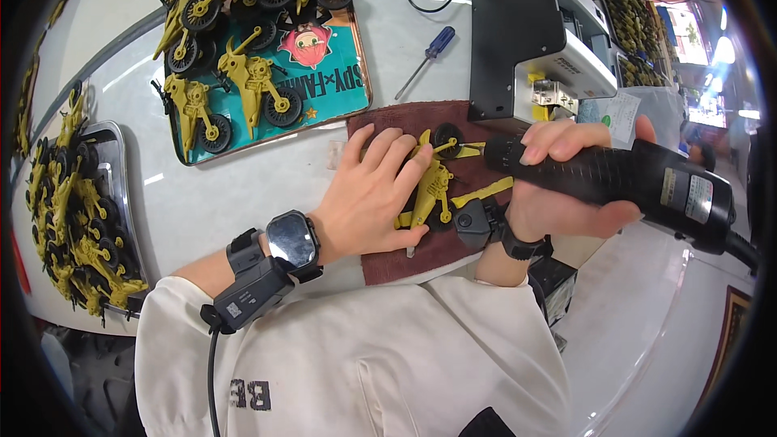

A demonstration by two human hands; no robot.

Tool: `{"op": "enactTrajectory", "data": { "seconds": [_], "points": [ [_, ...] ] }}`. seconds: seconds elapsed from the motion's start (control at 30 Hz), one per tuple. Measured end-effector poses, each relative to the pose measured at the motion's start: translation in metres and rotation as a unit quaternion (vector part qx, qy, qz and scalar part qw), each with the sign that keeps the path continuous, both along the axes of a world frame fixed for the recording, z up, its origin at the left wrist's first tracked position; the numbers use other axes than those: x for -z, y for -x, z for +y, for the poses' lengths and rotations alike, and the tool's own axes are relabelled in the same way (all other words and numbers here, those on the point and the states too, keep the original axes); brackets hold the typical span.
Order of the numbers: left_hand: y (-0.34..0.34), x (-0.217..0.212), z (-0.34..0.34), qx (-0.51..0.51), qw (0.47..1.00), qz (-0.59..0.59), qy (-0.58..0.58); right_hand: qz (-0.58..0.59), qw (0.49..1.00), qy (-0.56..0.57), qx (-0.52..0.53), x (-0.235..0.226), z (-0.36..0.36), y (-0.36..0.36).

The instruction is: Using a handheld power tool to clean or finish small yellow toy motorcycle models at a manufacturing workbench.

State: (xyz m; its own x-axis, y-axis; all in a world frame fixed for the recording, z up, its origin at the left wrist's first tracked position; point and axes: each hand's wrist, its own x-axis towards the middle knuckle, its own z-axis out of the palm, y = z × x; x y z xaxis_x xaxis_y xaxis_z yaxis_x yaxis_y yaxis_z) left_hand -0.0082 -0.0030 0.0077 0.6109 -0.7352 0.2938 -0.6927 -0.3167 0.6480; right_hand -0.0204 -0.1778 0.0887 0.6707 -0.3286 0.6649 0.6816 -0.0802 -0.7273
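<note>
Left hand [374,194] flat, palm down, fingers spread forward. Right hand [566,186] curled in closed grip, wrist bent inward.

worn on the head, looking steeply down over a white work surface [243,202], close above the left hand [376,194] and right hand [566,194] at frame centre. wide fisheye, so straight edges bend near the dark rim. own forearms and white sleeves entering from the lower edge. only one view, nothing shared with another.
</note>
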Motion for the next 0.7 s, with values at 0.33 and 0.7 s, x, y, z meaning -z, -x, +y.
{"op": "enactTrajectory", "data": {
  "seconds": [0.33,0.7],
  "points": [
    [-0.002,0.001,0.0,0.009,0.999,0.023,-0.023,0.087,0.996,-0.024,0.025,0.02,0.003,-0.017],
    [-0.002,-0.002,-0.006,0.06,0.994,-0.05,-0.077,0.027,0.992,-0.066,-0.103,0.009,-0.017,-0.005]
  ]
}}
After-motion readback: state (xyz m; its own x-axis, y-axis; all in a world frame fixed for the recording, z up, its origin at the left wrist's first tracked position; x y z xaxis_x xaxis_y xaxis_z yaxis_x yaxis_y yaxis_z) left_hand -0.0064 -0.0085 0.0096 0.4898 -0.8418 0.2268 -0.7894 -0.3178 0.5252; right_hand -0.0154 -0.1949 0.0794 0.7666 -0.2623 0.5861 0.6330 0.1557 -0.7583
